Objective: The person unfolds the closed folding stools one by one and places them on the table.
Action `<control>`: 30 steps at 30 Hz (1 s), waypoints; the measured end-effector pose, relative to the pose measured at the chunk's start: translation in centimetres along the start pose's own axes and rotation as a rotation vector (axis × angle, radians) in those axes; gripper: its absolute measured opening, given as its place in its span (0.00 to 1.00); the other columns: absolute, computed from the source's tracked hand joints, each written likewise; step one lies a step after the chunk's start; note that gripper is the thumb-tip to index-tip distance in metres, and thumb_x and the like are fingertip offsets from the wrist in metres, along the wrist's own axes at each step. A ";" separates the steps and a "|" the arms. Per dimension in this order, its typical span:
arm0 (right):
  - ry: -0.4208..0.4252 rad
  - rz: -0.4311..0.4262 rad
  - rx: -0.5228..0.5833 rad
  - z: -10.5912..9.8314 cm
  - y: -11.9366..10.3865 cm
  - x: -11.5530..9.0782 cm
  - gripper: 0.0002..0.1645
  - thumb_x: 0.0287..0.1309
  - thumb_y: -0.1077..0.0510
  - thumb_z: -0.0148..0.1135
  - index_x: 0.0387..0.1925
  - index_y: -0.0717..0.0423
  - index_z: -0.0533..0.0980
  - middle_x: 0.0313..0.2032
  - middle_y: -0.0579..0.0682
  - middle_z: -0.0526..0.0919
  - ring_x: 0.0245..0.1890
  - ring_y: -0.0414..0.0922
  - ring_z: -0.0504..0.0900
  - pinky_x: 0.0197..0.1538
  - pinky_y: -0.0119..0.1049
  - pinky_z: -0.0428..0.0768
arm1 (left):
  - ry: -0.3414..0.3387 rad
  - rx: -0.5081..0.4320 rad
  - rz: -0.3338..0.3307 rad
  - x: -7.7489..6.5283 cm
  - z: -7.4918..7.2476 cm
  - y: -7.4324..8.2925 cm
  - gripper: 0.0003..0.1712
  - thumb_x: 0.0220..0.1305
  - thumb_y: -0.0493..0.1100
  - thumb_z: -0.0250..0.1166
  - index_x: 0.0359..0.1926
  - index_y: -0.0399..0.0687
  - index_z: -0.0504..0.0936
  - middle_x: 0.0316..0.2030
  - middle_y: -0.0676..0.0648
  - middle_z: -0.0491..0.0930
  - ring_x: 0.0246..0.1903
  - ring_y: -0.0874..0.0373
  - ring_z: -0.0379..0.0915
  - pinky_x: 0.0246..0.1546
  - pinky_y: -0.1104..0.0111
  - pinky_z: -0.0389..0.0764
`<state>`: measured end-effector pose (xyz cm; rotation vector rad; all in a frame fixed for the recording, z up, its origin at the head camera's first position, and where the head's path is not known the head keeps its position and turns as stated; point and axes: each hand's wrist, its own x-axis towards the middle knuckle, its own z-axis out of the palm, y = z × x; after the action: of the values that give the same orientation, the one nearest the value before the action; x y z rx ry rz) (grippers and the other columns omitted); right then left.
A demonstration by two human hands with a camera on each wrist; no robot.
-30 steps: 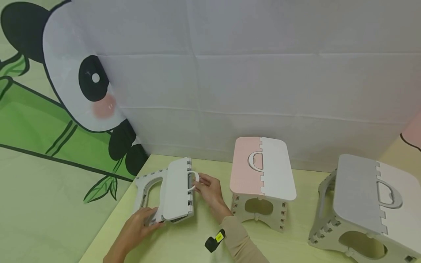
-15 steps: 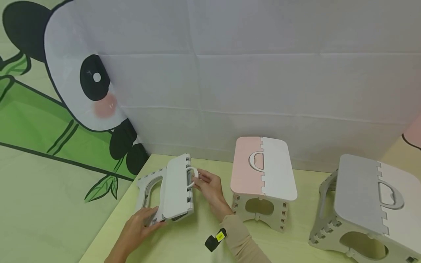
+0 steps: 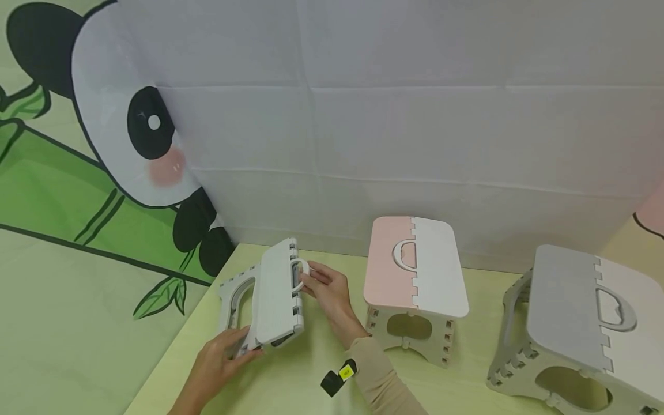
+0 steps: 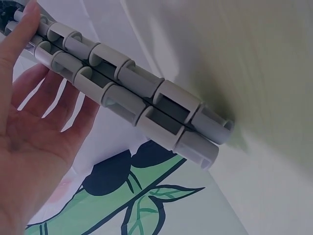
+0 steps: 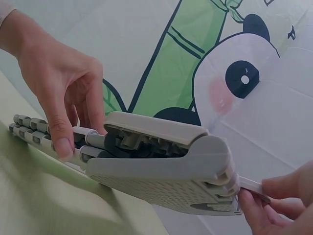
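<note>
A partly folded white step stool (image 3: 274,297) leans up from the table, its smooth top panel raised at the handle side. My left hand (image 3: 215,356) grips the near corner of the stool's legs, thumb on one face and fingers on the other. In the right wrist view, the two folded leg panels (image 5: 36,132) lie close together between thumb and fingers. At the other end, my right hand (image 3: 332,291) pinches the small white carry handle (image 3: 306,268) between thumb and fingers. Hinge knuckles (image 4: 122,78) run along the leg edge in the left wrist view.
On the pale yellow-green table (image 3: 332,380) stand an unfolded pink-and-white step stool (image 3: 389,279) and, farther right, an unfolded grey-and-white one (image 3: 562,305). A white cloth wall (image 3: 363,144) rises behind, with a panda print (image 3: 114,115) at the left.
The handle side of the white stool has tipped up and slightly left, carried by the right hand on the handle. The left hand keeps its grip with little movement.
</note>
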<state>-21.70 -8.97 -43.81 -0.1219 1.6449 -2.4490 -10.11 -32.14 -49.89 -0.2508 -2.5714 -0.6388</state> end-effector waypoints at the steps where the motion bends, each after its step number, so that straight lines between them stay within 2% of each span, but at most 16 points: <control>1: -0.002 0.000 0.001 0.1 -0.1 0.0 0.25 0.55 0.65 0.66 0.56 0.63 0.74 0.46 0.59 0.81 0.45 0.49 0.83 0.46 0.35 0.81 | 0.010 -0.005 0.010 0.0 0.0 0.0 0.29 0.39 0.51 0.79 0.44 0.42 0.85 0.37 0.51 0.84 0.33 0.62 0.77 0.32 0.63 0.81; 3: -0.006 -0.003 0.006 0.2 -0.3 -0.1 0.25 0.55 0.65 0.66 0.56 0.63 0.74 0.46 0.58 0.81 0.44 0.48 0.83 0.45 0.35 0.81 | 0.032 -0.014 0.024 -0.1 0.0 0.1 0.29 0.38 0.50 0.79 0.44 0.42 0.85 0.37 0.51 0.84 0.34 0.61 0.79 0.34 0.65 0.81; 9: -0.023 -0.015 0.012 0.6 -1.0 -0.3 0.25 0.56 0.64 0.66 0.56 0.61 0.75 0.46 0.57 0.81 0.43 0.47 0.83 0.46 0.35 0.81 | 0.076 -0.051 0.063 -0.1 0.0 0.4 0.28 0.36 0.47 0.80 0.43 0.42 0.85 0.36 0.51 0.84 0.34 0.60 0.80 0.37 0.82 0.75; 12: -0.030 -0.015 0.021 0.7 -1.3 -0.3 0.24 0.55 0.64 0.66 0.56 0.59 0.75 0.46 0.57 0.81 0.44 0.47 0.83 0.46 0.35 0.81 | 0.090 -0.079 0.077 -0.2 0.0 0.6 0.29 0.36 0.45 0.80 0.43 0.40 0.85 0.36 0.49 0.85 0.34 0.59 0.80 0.37 0.85 0.73; 21: -0.050 -0.036 0.029 0.9 -1.6 -0.2 0.25 0.55 0.63 0.67 0.56 0.57 0.75 0.46 0.55 0.81 0.44 0.47 0.83 0.47 0.36 0.81 | 0.104 -0.115 0.023 -0.3 0.1 1.2 0.30 0.35 0.43 0.81 0.43 0.37 0.85 0.38 0.46 0.85 0.37 0.53 0.81 0.40 0.89 0.70; 30: -0.061 -0.053 0.051 1.5 -2.3 -0.1 0.23 0.54 0.62 0.68 0.54 0.57 0.77 0.45 0.55 0.81 0.44 0.47 0.82 0.47 0.36 0.81 | 0.111 -0.159 -0.022 -0.3 0.5 1.4 0.31 0.35 0.44 0.81 0.44 0.37 0.85 0.39 0.46 0.85 0.38 0.52 0.81 0.41 0.89 0.69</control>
<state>-21.55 -9.42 -41.09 -0.2337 1.5727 -2.4971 -9.67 -30.69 -49.81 -0.2332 -2.4235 -0.8432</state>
